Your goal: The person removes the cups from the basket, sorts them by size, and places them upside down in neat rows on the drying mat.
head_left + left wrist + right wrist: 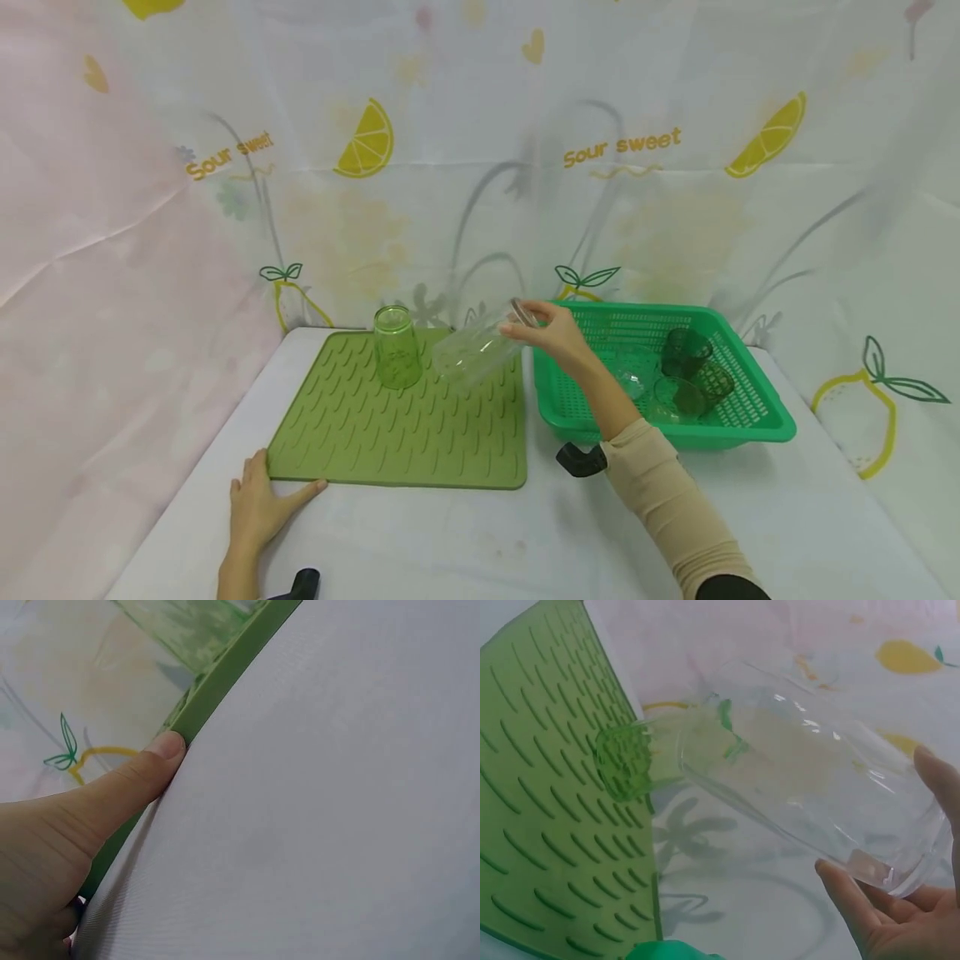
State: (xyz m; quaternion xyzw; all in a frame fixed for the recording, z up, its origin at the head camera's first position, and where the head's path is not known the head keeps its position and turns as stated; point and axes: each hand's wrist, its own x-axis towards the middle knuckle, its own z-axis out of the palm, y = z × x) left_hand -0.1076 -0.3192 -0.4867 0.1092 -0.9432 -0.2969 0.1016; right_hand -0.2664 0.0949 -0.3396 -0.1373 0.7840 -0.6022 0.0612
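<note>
My right hand point(551, 333) grips a tall clear drinking glass point(480, 346) by its thick base, between thumb and fingers. The glass is tilted, its mouth pointing down and left over the green ribbed drying mat point(442, 442). In the right wrist view the clear glass point(810, 780) overlaps a green glass point(630, 761) behind it. That green glass point(398, 350) stands on the back part of the mat. At the mat's front left corner, my left hand point(258, 508) rests with fingers spread, the thumb point(127, 784) lying against the mat's edge.
A green plastic basket point(772, 417) stands right of the mat, holding several clear and dark-looking glasses point(678, 396). White cloth point(480, 542) covers the table. A curtain printed with lemons point(465, 217) hangs behind and at the sides.
</note>
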